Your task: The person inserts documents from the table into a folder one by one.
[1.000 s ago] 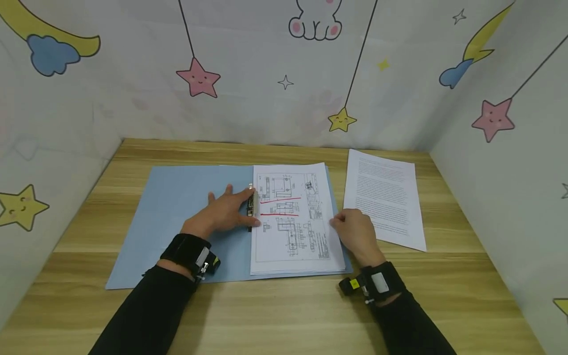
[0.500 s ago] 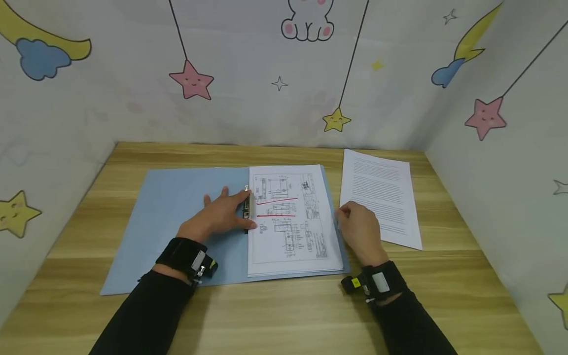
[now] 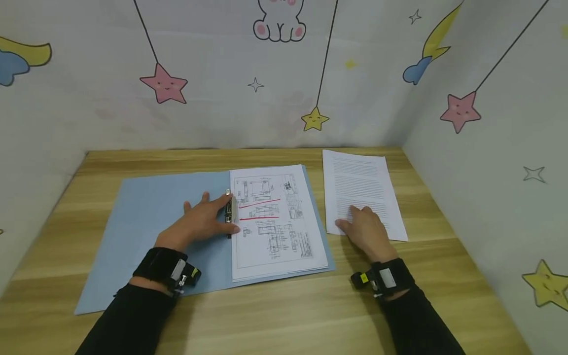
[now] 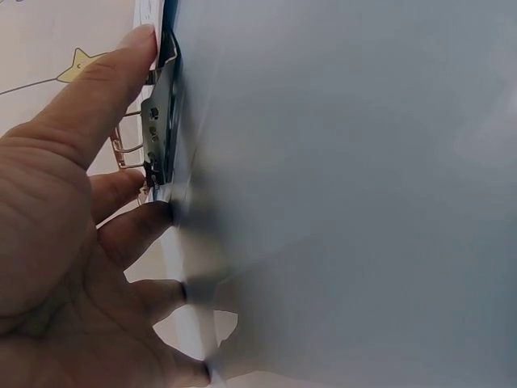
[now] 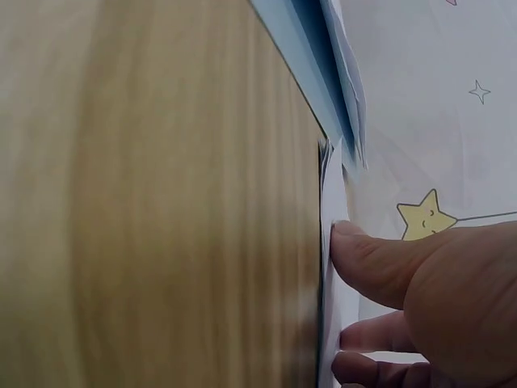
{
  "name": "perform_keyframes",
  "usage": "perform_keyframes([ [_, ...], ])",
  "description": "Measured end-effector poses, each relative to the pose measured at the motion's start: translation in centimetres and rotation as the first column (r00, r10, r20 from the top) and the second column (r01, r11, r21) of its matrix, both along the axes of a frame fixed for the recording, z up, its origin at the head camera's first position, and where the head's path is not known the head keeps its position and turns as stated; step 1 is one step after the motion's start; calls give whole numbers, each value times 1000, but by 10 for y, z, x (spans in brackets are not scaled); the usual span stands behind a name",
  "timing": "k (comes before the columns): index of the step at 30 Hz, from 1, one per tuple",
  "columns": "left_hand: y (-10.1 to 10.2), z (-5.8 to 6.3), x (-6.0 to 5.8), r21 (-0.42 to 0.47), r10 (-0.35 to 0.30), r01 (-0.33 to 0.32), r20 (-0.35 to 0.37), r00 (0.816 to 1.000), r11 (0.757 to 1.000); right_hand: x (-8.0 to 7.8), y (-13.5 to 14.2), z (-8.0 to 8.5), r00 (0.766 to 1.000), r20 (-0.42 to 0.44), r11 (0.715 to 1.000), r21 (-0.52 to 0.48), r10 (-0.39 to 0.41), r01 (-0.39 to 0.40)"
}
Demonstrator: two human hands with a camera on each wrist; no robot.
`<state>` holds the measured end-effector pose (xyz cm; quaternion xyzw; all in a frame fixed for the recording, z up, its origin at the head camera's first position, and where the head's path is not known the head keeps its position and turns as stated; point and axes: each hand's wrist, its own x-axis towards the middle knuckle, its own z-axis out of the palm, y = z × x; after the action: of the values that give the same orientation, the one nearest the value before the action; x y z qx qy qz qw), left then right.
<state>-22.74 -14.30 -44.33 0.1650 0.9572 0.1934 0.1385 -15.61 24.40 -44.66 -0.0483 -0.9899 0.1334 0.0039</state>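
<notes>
While the Left Hand [image 3: 193,224] Touches the Clip [image 3: 228,212], the Right Hand [image 3: 366,229] Rests on the Text Pages [image 3: 357,185]

As the head view shows, the blue folder [image 3: 146,212] lies opened flat on the bench [image 3: 266,315]. On its right half are the drawing sheets [image 3: 277,256], and the clip is at their left edge. The top drawing carries two red lines [image 3: 259,218].

The left hand is spread, its thumb and index finger rather straight, and these two touch near the two ends of the clip. The right hand is relaxed, thumb apart from the fingers, and its tips touch the top page near the lower left corner. The text pages lie to the right of the folder, near it but apart, and slightly turned. Both wrists wear black straps [image 3: 153,268]. Behind the bench, the pale wall [image 3: 213,118] shows cartoon stars.
</notes>
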Motion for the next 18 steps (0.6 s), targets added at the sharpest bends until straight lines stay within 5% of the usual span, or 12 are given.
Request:
perform_keyframes([
  [11, -4, -1, -2, 8, -20, 20, 1, 1000, 1000, -2, 21, 7, 988, -90, 992, -11, -122, 122],
  [18, -3, -3, -4, 28, -34, 34, 10, 999, 999, 1, 54, 5, 959, -76, 961, 7, -274, 275],
])
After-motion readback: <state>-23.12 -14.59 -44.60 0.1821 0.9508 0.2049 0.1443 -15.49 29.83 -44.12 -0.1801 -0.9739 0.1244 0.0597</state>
